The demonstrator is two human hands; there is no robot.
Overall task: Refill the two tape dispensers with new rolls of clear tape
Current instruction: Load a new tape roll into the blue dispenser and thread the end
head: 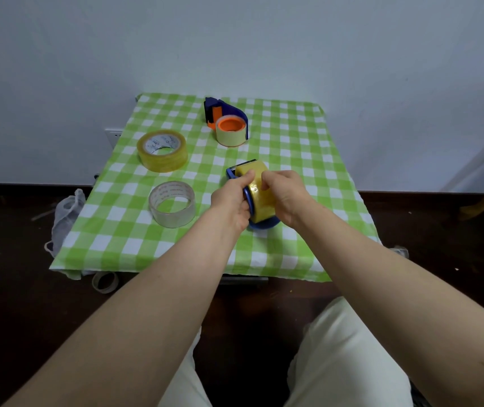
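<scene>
The left hand (231,198) stretches forward, fingers curled round the blue dispenser (264,225); the right hand (285,198) pinches the yellowish roll (260,198) seated in it. Left of that dispenser lie a clear roll (172,204) and an amber roll (162,150); behind it is the second dispenser (225,118). All rest on a green-checked tabletop (293,136) against a white wall (264,39).

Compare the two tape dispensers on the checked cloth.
The far dispenser lies untouched on the cloth; the near dispenser is gripped by the left hand, with the right hand holding the near roll. The far roll is pale and thin round an orange hub; the near roll is thick and yellowish, its hub hidden. Both dispensers are blue and carry a roll.
</scene>
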